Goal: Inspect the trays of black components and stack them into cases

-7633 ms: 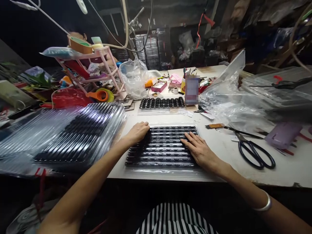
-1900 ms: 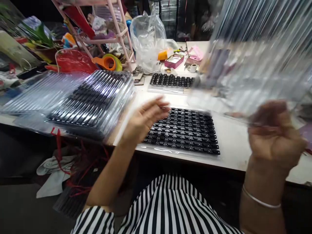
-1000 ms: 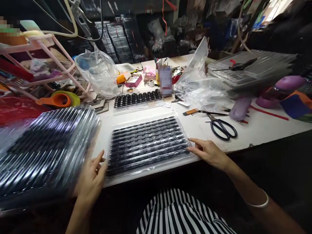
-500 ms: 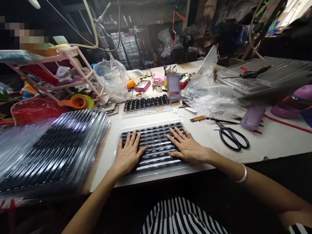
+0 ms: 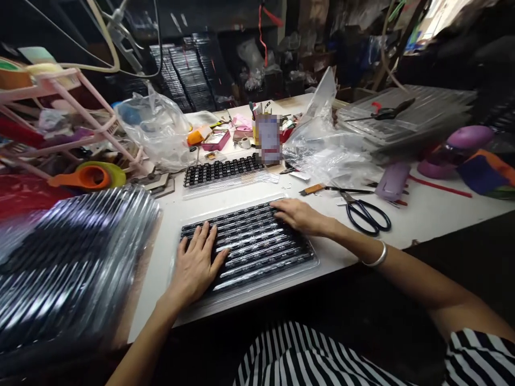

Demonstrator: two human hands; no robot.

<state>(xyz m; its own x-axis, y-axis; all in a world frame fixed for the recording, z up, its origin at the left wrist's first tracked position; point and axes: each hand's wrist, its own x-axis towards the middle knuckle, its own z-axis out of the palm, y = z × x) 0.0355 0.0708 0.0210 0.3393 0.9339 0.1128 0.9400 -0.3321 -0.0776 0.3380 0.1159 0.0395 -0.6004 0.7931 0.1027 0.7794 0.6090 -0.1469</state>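
Note:
A clear plastic tray [image 5: 257, 247] filled with rows of small black parts lies on the white table [image 5: 422, 214] in front of me, with a clear cover on top. My left hand [image 5: 196, 266] rests flat on the tray's left half, fingers spread. My right hand [image 5: 296, 215] presses on the tray's far right corner, fingers bent down. Neither hand holds anything.
A tall stack of similar filled trays [image 5: 72, 262] stands at the left. A smaller strip of black parts [image 5: 221, 170] lies behind the tray. Black scissors [image 5: 367, 214], crumpled plastic bags [image 5: 325, 145], a pink rack [image 5: 60, 112] and more trays [image 5: 410, 115] crowd the table.
A clear cover was brought over the open tray and laid on it. Both hands pressed flat on it; now my right hand has slid to the far right corner.

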